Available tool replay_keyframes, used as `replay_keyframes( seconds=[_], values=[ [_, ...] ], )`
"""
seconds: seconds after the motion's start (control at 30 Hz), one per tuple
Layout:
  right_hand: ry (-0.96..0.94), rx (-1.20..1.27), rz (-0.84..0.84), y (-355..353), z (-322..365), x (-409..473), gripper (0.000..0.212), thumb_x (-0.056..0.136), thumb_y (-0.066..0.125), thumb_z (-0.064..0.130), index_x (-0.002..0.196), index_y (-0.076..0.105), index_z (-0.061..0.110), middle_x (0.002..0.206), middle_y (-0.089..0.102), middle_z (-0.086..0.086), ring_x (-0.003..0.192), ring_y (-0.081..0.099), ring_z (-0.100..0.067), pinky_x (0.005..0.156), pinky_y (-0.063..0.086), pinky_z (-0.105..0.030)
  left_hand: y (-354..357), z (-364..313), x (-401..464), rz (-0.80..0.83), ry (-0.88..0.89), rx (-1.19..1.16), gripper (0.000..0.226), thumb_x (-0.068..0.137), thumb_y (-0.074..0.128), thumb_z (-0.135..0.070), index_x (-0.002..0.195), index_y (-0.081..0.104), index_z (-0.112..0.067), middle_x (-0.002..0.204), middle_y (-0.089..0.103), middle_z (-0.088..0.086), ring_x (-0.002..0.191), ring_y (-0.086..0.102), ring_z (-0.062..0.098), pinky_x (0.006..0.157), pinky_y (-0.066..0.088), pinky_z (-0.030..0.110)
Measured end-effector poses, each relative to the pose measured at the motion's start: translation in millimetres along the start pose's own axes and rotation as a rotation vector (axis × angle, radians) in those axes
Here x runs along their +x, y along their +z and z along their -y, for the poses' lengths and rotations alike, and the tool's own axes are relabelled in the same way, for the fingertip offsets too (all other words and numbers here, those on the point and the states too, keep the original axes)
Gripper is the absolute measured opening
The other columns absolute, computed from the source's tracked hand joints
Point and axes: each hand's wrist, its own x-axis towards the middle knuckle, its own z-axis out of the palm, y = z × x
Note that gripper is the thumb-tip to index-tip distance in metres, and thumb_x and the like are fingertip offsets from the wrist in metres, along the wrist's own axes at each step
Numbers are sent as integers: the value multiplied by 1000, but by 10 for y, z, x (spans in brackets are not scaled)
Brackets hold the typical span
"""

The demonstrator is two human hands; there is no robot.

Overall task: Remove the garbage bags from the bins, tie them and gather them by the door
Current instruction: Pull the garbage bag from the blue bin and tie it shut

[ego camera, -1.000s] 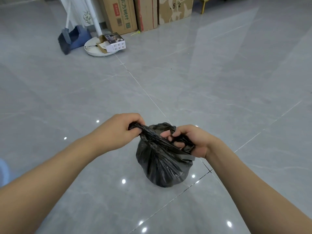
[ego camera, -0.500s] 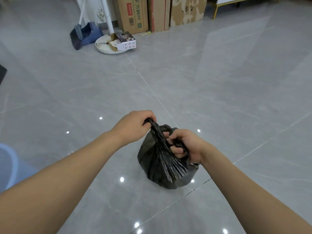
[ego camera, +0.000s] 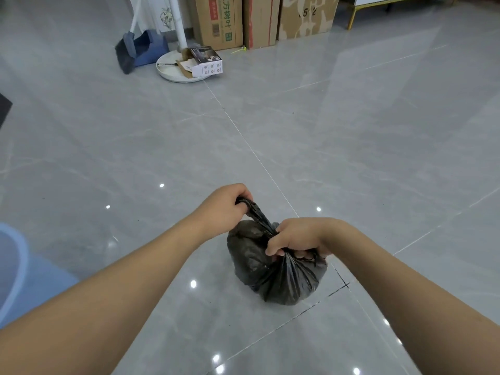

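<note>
A small black garbage bag (ego camera: 273,274) sits full on the grey tiled floor (ego camera: 351,147), low in the middle of the head view. My left hand (ego camera: 224,205) is closed on a twisted strip of the bag's top, pulled up and to the left. My right hand (ego camera: 297,235) is closed on the other gathered part of the bag's mouth, right over the bag, with plastic bunched under its fingers. Both forearms reach in from the bottom corners. No bin or door is in sight.
Far back left, a blue dustpan and broom (ego camera: 135,50) lean by a white pole on a round base (ego camera: 178,69), with a small open box (ego camera: 203,63) on it. Tall cardboard boxes (ego camera: 259,20) line the far wall. A pale blue object (ego camera: 16,266) sits at the left edge.
The right hand turned over and came down on top of the bag, gathering its side of the mouth. The left hand kept its strip pulled taut up-left. The view drifted a little.
</note>
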Motion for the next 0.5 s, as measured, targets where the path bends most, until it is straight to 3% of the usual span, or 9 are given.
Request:
replay_keyframes(
  seconds=[0.1,0.2,0.27,0.33,0.4,0.47,0.5],
  values=[
    [69,-137,-22,-141,180,-186,10,76,64,20,69,63,13,48,29,-5,36,25,-18,38,26,-18,46,0,-4,24,-91,-233,17,93,51,-6,100,65,-15,100,71,-1,99,65,16,93,50,32],
    [70,-401,-207,-147,358,-343,8,79,57,11,85,58,6,54,41,-6,39,36,-19,32,30,-13,48,12,-17,17,-116,-386,12,94,53,-7,96,62,-14,108,72,6,104,66,20,96,48,31],
    [38,-706,-417,-36,438,-384,20,83,51,10,101,61,9,77,56,-5,56,47,-20,39,34,-19,47,22,-45,14,-106,-414,12,94,52,-9,93,61,-17,108,71,10,107,64,27,99,47,40],
    [12,-899,-598,111,483,-415,26,86,51,10,112,58,11,109,53,-8,68,46,-21,52,35,-27,34,36,-84,0,-90,-448,13,94,51,-10,92,60,-18,108,70,13,105,63,32,98,45,47],
    [-115,-1054,-792,239,473,-431,19,82,59,9,101,59,9,118,43,-13,52,36,-16,45,25,-26,-2,49,-119,-46,-70,-504,13,94,50,-7,92,60,-15,106,70,15,95,62,28,97,46,47],
    [-246,-1123,-960,284,376,-418,23,59,79,10,71,60,11,105,51,-15,36,19,-14,38,6,-23,-44,56,-156,-92,-53,-556,13,94,50,-3,92,60,-12,103,68,15,91,58,24,95,46,41],
    [-295,-1124,-1021,273,324,-418,31,50,84,10,63,56,12,101,55,-15,33,18,-16,36,5,-21,-60,58,-172,-111,-47,-567,13,94,50,-3,94,61,-10,104,67,14,94,60,26,94,47,38]
  ],
)
